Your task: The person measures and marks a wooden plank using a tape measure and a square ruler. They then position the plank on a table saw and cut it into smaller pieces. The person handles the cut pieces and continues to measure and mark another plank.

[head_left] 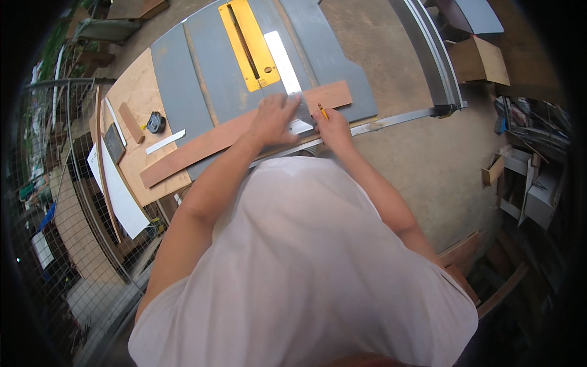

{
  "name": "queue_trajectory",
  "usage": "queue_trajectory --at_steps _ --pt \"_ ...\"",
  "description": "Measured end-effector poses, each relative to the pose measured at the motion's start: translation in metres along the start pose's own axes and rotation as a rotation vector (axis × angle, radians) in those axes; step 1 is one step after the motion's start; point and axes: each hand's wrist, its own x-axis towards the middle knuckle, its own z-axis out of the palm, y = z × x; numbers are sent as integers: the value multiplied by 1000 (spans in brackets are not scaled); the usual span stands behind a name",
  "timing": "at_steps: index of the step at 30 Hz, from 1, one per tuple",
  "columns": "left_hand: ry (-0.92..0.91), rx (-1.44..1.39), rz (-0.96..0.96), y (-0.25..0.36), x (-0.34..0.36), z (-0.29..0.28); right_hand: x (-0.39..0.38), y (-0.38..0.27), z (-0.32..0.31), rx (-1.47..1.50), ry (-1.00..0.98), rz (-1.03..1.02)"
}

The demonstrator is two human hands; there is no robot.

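Note:
A long reddish-brown wooden board [211,145] lies at a slant across the grey table saw top [214,67]. Across its right part rests a silver metal square [282,61], its long blade reaching past the board's far edge. My left hand [274,117] presses down there, fingers and thumb closed about the square and holding it against the board. Just right of the blade, my right hand [335,129] pinches a yellow pencil [323,111], its point hidden by the fingers. Part of the square is covered by my left hand.
Beyond the board is the yellow throat plate [247,46] with its dark slot. On the plywood [137,92] at left lie a tape measure [156,122], a small wood block [131,122] and a white strip [165,142]. A metal fence rail [391,119] runs along the front.

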Motion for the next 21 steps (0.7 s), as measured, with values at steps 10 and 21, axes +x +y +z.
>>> queue_trajectory --at_steps 10,21 --pt "34 -16 -1 2 -1 -1 18 44 -20 535 123 -267" --pt "8 -10 -59 7 -2 -2 19 -24 -4 -66 221 -441"
